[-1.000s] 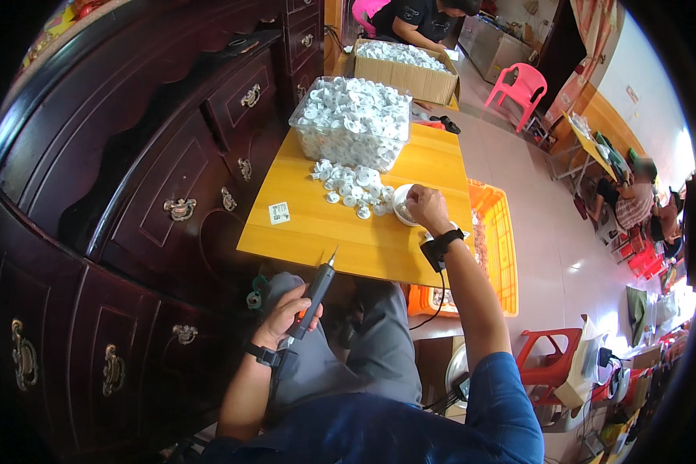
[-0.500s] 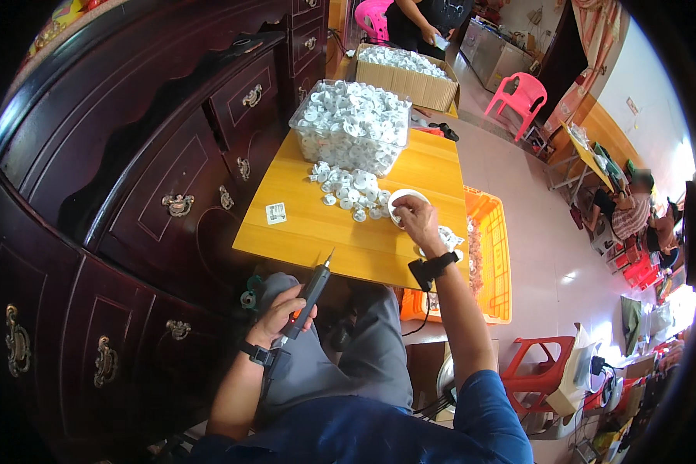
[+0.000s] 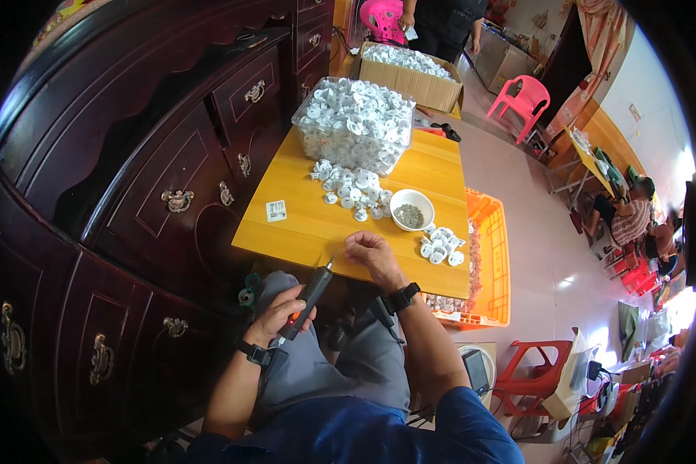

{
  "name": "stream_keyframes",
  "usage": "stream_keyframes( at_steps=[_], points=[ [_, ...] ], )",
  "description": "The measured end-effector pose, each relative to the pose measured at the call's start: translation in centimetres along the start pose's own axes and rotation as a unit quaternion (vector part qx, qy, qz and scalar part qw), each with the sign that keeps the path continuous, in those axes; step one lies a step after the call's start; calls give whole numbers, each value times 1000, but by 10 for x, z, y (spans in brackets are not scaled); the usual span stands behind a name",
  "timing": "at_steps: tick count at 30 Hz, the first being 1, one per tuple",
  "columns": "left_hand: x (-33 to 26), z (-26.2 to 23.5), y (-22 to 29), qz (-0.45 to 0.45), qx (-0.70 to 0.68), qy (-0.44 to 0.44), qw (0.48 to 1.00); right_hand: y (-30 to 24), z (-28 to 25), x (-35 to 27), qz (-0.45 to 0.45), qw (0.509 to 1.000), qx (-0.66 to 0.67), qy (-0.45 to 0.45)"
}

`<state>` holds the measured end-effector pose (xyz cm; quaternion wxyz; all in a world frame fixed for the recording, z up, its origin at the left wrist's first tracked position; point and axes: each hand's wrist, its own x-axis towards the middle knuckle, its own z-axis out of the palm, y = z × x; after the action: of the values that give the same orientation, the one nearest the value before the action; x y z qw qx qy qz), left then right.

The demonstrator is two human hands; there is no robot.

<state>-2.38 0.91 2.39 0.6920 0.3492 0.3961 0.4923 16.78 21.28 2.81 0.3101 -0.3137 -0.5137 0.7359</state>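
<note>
My left hand is wrapped round a dark grey electric screwdriver, its thin bit pointing up and away from me over the table's near edge. Beside the bit's tip, my right hand has its fingers pinched together; whatever they hold is too small to make out. A white bowl with small grey metal pieces stands past my right hand. To the bowl's right lies a small group of white plastic parts. A larger loose pile of similar parts is on the bowl's left.
On the yellow table, a clear tub heaped with white parts stands at the back, and a small printed card lies left. An orange crate is at the right. Behind are a cardboard box and a standing person.
My right hand has come out of the white bowl and moved left and nearer, to the screwdriver's tip. My left hand stays in place with the screwdriver. The person behind has stood more upright.
</note>
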Motion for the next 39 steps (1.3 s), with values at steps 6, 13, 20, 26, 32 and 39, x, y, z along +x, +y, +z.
stream_keyframes(
  at_steps=[6,13,20,26,32,39],
  points=[
    [-2,1,2,-3,-5,11,1000,0,14,-1,33,998,42,-17],
    [-2,7,9,-4,13,20,1000,5,11,2,53,997,52,-15],
    [-1,7,7,-4,8,13,1000,9,8,5,55,997,54,-31],
    [-2,4,5,3,-1,10,1000,6,8,3,37,997,38,-57],
    [-3,4,6,12,-4,23,1000,-5,11,8,33,998,15,-50],
    [-4,-5,-1,16,-33,6,999,-20,0,40,-201,838,-473,181]
  ],
)
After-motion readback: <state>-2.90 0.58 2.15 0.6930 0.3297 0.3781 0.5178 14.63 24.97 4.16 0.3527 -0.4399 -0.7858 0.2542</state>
